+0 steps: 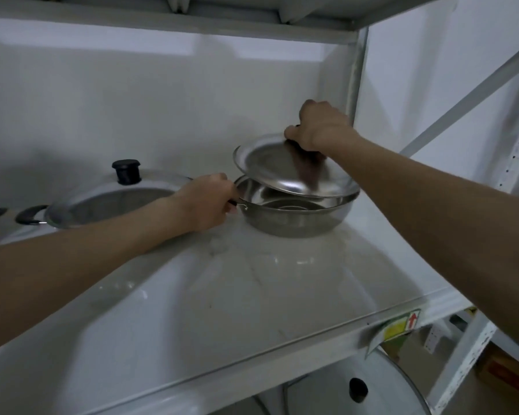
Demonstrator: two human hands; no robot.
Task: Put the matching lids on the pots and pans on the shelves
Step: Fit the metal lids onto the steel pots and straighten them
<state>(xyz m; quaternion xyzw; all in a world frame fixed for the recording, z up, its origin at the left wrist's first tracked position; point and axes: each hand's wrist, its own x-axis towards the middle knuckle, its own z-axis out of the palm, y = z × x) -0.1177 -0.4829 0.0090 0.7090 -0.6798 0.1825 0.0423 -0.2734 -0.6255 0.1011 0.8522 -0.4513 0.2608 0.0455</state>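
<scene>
Fingers point(294, 133) of my right hand point(318, 127) grip the knob of the lid point(270, 166), tilted over the pan point(294, 217) on the shelf point(252, 295); my left hand point(206, 202) clasps the pan's handle.

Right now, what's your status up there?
Left hand gripping pan handle. Right hand holding lid tilted over pan, not seated. Nothing blocking.

Two hands point(206, 202) point(318, 127), three lids point(285, 166) point(108, 196) point(357, 384), one open pan point(294, 217).
</scene>
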